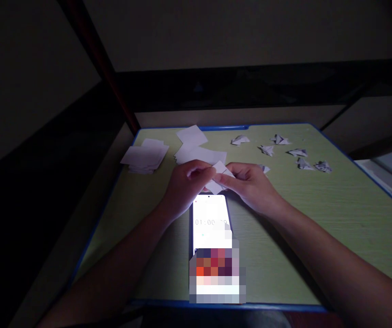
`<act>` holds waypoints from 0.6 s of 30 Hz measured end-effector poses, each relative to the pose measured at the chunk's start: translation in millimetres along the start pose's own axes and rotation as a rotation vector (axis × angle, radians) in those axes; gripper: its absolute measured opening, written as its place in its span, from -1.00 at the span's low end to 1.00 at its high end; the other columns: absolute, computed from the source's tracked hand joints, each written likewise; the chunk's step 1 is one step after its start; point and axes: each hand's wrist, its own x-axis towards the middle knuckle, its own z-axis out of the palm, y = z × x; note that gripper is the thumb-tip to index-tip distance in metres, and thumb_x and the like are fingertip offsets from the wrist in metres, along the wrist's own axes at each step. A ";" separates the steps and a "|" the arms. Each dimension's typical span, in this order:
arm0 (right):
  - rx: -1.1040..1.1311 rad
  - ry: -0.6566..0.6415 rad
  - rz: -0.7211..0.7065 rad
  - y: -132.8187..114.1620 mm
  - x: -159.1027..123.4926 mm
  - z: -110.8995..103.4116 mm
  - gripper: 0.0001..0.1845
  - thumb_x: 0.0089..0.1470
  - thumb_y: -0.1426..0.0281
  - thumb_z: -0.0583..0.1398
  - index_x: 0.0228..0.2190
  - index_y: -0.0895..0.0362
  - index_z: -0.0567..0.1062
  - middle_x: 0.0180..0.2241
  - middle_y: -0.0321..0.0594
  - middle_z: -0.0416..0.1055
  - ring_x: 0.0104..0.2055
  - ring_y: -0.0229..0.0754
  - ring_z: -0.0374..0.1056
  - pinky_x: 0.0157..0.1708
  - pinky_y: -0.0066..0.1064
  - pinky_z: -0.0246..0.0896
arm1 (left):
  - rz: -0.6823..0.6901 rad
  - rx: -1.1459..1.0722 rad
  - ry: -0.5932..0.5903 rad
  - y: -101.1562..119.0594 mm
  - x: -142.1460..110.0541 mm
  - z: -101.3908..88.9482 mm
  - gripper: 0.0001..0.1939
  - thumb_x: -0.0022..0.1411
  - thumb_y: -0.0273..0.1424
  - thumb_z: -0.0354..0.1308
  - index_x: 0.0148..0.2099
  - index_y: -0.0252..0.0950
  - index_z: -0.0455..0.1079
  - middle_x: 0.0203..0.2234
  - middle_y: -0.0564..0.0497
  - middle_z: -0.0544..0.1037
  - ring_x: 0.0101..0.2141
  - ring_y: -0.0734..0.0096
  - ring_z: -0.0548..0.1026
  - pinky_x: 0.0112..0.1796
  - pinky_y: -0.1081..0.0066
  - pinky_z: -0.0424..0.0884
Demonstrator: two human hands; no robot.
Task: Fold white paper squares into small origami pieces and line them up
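Observation:
Between my two hands is a small folded piece of white paper point(219, 183), held up over the middle of the table. My left hand point(190, 182) pinches its left side with thumb and fingers. On the other side my right hand point(250, 182) grips it, the thumb lying across its front. Just below, a phone point(210, 209) with a bright screen showing timer digits lies on the table; its lower part is blurred out. Behind my hands are loose white paper sheets point(199, 155), partly covered by my left hand.
A stack of white paper point(144, 155) lies at the table's point(318, 228) left edge. Several folded paper figures are spread at the back right, among them one figure point(297, 152) and another point(323, 166). A blue rim point(212, 128) borders the table. A wall stands behind.

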 end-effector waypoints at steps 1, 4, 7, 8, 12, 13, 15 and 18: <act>-0.001 -0.009 0.000 0.0 -0.1 0.3 -0.68 -0.16 0.19 0.37 -0.56 0.19 0.48 -0.59 -0.32 0.36 -0.56 -0.36 0.19 -0.58 -0.49 0.03 | 0.006 0.008 0.001 0.3 0.1 -0.3 -0.88 -0.02 -0.38 0.16 -0.50 -0.34 0.39 -0.68 0.13 0.37 -0.65 0.64 0.31 -0.65 0.64 0.30; 0.002 -0.034 -0.020 -0.7 -0.5 1.1 -0.67 -0.15 0.18 0.36 -0.57 0.19 0.47 -0.60 -0.34 0.34 -0.58 -0.37 0.17 -0.58 -0.49 0.03 | 0.018 0.025 -0.006 0.9 0.1 -1.7 -0.87 -0.01 -0.38 0.16 -0.51 -0.34 0.39 -0.68 0.13 0.37 -0.65 0.65 0.29 -0.64 0.64 0.28; -0.006 -0.008 -0.061 -1.5 -0.9 0.2 -0.66 -0.14 0.17 0.36 -0.61 0.17 0.44 -0.63 -0.37 0.29 -0.60 -0.38 0.13 -0.60 -0.48 -0.01 | 0.013 0.031 -0.038 1.7 -0.3 -2.0 -0.86 0.03 -0.34 0.15 -0.44 -0.33 0.38 -0.65 0.11 0.39 -0.63 0.61 0.33 -0.63 0.61 0.30; -0.009 0.015 -0.074 -1.4 -0.9 -0.6 -0.65 -0.14 0.17 0.35 -0.62 0.17 0.43 -0.64 -0.37 0.27 -0.60 -0.38 0.12 -0.60 -0.48 -0.03 | 0.008 0.038 -0.052 1.9 -0.5 -1.6 -0.85 0.05 -0.32 0.15 -0.43 -0.33 0.37 -0.64 0.11 0.39 -0.63 0.60 0.34 -0.63 0.60 0.30; 0.013 0.089 -0.121 1.0 0.0 -4.4 -0.68 -0.12 0.18 0.35 -0.59 0.16 0.44 -0.61 -0.36 0.28 -0.57 -0.35 0.11 -0.57 -0.44 -0.03 | 0.018 0.107 -0.109 1.9 -1.9 1.0 -0.81 0.06 -0.30 0.15 -0.44 -0.33 0.31 -0.66 0.11 0.37 -0.64 0.60 0.32 -0.65 0.58 0.26; 0.018 0.100 -0.127 1.8 0.3 -5.0 -0.68 -0.12 0.18 0.35 -0.59 0.15 0.43 -0.60 -0.35 0.29 -0.56 -0.35 0.11 -0.56 -0.43 -0.03 | 0.029 0.134 -0.116 1.6 -2.3 1.3 -0.81 0.06 -0.30 0.15 -0.46 -0.33 0.30 -0.66 0.10 0.36 -0.64 0.59 0.33 -0.64 0.57 0.26; 0.021 0.115 -0.125 3.2 0.9 -5.6 -0.68 -0.10 0.19 0.34 -0.59 0.15 0.42 -0.59 -0.33 0.30 -0.55 -0.33 0.12 -0.55 -0.42 -0.02 | 0.052 0.193 -0.117 0.7 -2.9 1.2 -0.81 0.07 -0.33 0.14 -0.50 -0.32 0.28 -0.68 0.10 0.36 -0.63 0.58 0.34 -0.63 0.56 0.25; 0.028 0.118 -0.125 4.1 1.2 -5.1 -0.68 -0.07 0.21 0.33 -0.60 0.15 0.41 -0.58 -0.32 0.30 -0.54 -0.33 0.13 -0.54 -0.42 -0.02 | 0.066 0.271 -0.103 -0.2 -3.3 -0.1 -0.79 0.08 -0.36 0.12 -0.54 -0.31 0.25 -0.71 0.11 0.35 -0.64 0.56 0.34 -0.62 0.54 0.24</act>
